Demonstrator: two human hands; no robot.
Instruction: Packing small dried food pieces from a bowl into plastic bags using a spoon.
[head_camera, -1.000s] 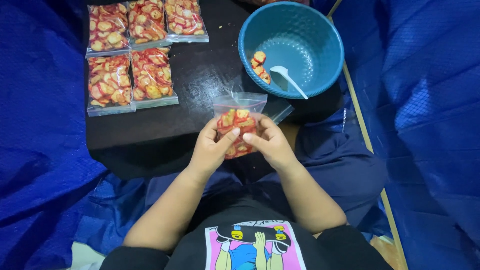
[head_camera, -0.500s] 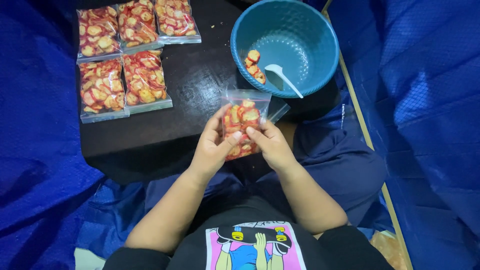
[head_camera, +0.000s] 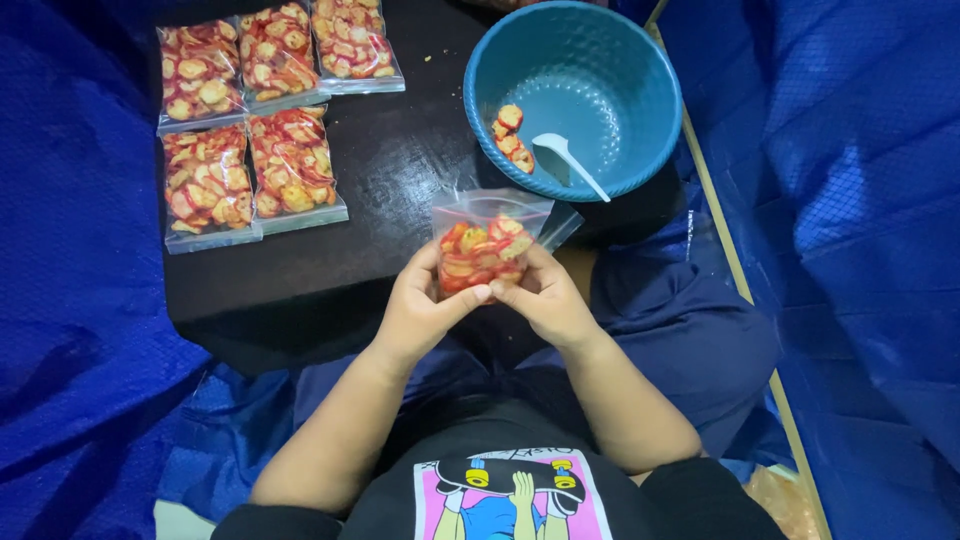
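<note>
A small clear plastic bag (head_camera: 483, 243) filled with red-and-yellow round snack slices is held upright between both hands above the edge of a black table (head_camera: 300, 280). My left hand (head_camera: 420, 305) grips its lower left side and my right hand (head_camera: 545, 295) grips its lower right side, thumbs meeting at the bottom. Just beyond the bag stands a blue plastic bowl (head_camera: 600, 60) holding a few loose snack slices (head_camera: 510, 135) and a white spoon (head_camera: 568, 162).
Several filled, flat snack bags (head_camera: 255, 120) lie in two rows on the table's far left. Blue tarpaulin (head_camera: 70, 300) covers the floor on both sides. A wooden strip (head_camera: 740, 290) runs along the right.
Both hands have kept hold of the bag and shifted slightly on it; the view moved a little, so the table and bowl sit a bit differently in frame.
</note>
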